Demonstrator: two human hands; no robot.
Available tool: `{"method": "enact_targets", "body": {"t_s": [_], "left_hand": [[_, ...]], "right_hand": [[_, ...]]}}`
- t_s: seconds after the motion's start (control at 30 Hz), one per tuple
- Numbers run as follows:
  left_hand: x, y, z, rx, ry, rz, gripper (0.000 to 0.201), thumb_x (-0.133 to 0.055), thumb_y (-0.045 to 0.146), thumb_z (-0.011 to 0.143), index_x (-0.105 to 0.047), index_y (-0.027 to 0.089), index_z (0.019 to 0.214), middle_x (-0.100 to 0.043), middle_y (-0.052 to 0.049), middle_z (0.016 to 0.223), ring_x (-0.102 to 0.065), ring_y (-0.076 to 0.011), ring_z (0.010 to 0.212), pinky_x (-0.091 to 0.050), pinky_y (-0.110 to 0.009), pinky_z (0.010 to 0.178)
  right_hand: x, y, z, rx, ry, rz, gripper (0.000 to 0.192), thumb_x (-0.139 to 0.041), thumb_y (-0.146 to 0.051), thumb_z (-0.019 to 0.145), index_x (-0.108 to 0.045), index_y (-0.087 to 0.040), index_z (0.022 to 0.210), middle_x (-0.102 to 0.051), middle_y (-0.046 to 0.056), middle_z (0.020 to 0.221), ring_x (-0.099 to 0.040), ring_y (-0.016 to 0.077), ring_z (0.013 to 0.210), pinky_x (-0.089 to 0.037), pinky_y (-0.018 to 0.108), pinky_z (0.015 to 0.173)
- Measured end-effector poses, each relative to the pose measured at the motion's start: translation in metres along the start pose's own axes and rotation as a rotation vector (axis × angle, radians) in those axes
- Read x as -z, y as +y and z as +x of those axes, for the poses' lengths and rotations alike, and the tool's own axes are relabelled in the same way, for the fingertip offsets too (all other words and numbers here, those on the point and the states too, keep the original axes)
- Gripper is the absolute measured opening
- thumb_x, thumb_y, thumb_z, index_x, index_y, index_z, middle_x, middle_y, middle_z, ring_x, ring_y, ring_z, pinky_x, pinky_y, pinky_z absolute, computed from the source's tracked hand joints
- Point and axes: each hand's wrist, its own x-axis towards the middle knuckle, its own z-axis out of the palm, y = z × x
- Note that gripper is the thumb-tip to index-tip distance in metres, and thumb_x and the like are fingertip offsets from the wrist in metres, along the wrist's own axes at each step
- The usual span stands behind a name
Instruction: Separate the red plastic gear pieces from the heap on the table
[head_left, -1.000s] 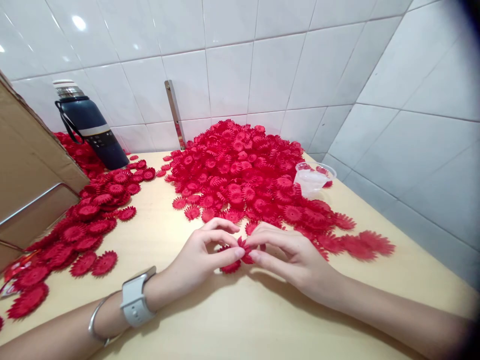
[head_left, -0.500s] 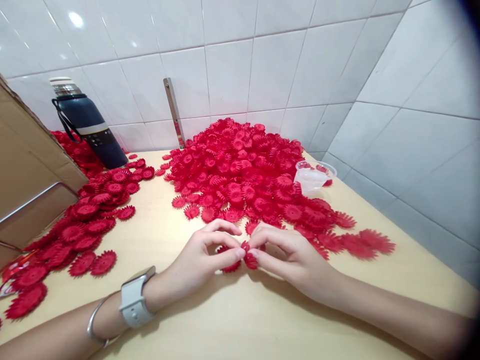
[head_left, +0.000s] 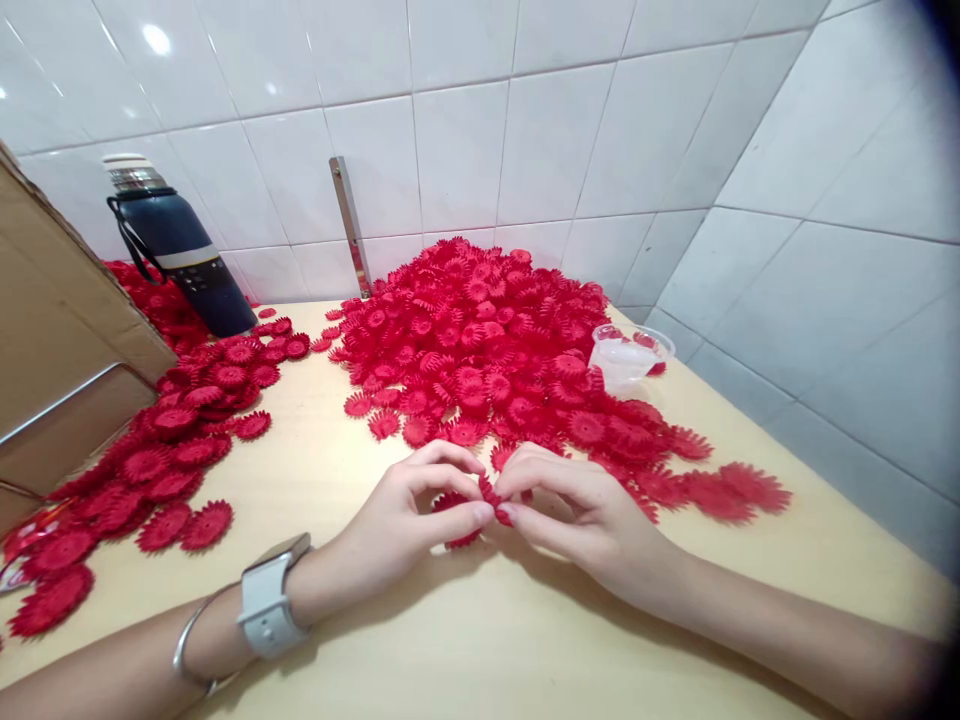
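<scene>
Head view looks down on a pale wooden bench (head_left: 465, 640) set into a white-tiled corner, and both of the person's hands meet near its middle. The left hand (head_left: 397, 520) has its thumb and forefinger pressed together on a small red flower piece (head_left: 489, 492), and the right hand (head_left: 581, 510) pinches the same piece from the other side, so the fingertips nearly touch. Held that way, between two pinches and just above the bench, the piece can be turned or pressed without slipping. A second red flower disc (head_left: 454, 503) lies flat under the left fingers, partly hidden; whether the pinched piece is joined to it I cannot tell from here.

The big heap of red flower discs (head_left: 487, 340) is banked against the back wall, within easy reach of both hands, and it spills forward to the right hand's knuckles. A flatter spread of red discs (head_left: 157, 470) runs along the left side, apart from the heap with bare wood between them, which looks like a separate lot. A clear plastic cup (head_left: 628, 358) stands at the heap's right edge. A dark blue flask (head_left: 184, 262) stands upright at the back left, beside a cardboard box (head_left: 52, 350). The left wrist carries a white watch (head_left: 266, 600) and a thin bangle (head_left: 187, 645).
</scene>
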Motion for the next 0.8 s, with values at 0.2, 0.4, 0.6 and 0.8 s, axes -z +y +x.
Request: {"method": "enact_targets", "body": {"t_s": [0.2,0.4,0.6,0.8], "left_hand": [[0.0015,-0.0002,0.0027,-0.008,0.036,-0.030,0.012,-0.057,0.022,0.078,-0.067,0.017,0.073,-0.051,-0.003,0.097,-0.051,-0.0134,0.089,-0.041,-0.022,0.080],[0.0010,0.0025,0.0021,0.022,0.030,-0.050,0.015,-0.054,0.019,0.079,-0.066,0.015,0.070,-0.051,-0.003,0.097,-0.052,-0.0138,0.087,-0.041,-0.023,0.079],[0.0013,0.0055,0.0027,0.024,0.041,-0.012,0.022,-0.051,0.019,0.081,-0.063,0.014,0.064,-0.052,-0.004,0.096,-0.052,-0.0140,0.086,-0.039,-0.023,0.079],[0.0010,0.0049,0.0030,0.020,0.045,-0.041,0.016,-0.053,0.019,0.079,-0.066,0.016,0.070,-0.052,-0.003,0.097,-0.052,-0.0140,0.087,-0.041,-0.023,0.079]], "right_hand": [[-0.0005,0.0002,0.0002,0.091,0.015,-0.042,0.018,-0.052,-0.008,0.078,-0.065,-0.020,0.082,-0.060,0.004,0.074,-0.053,0.0161,0.073,-0.044,0.029,0.064],[-0.0017,0.0004,-0.0009,0.080,0.057,-0.107,0.016,-0.050,-0.007,0.078,-0.060,-0.018,0.083,-0.057,0.005,0.079,-0.051,0.0172,0.077,-0.044,0.031,0.067],[-0.0016,0.0011,0.0008,-0.014,0.076,-0.103,0.010,-0.051,-0.011,0.079,-0.056,-0.019,0.083,-0.056,0.004,0.082,-0.051,0.0169,0.079,-0.043,0.032,0.069],[-0.0001,-0.0002,0.0010,-0.079,0.068,-0.074,0.006,-0.052,-0.016,0.079,-0.057,-0.020,0.081,-0.056,0.003,0.083,-0.051,0.0170,0.081,-0.043,0.032,0.070]]}}
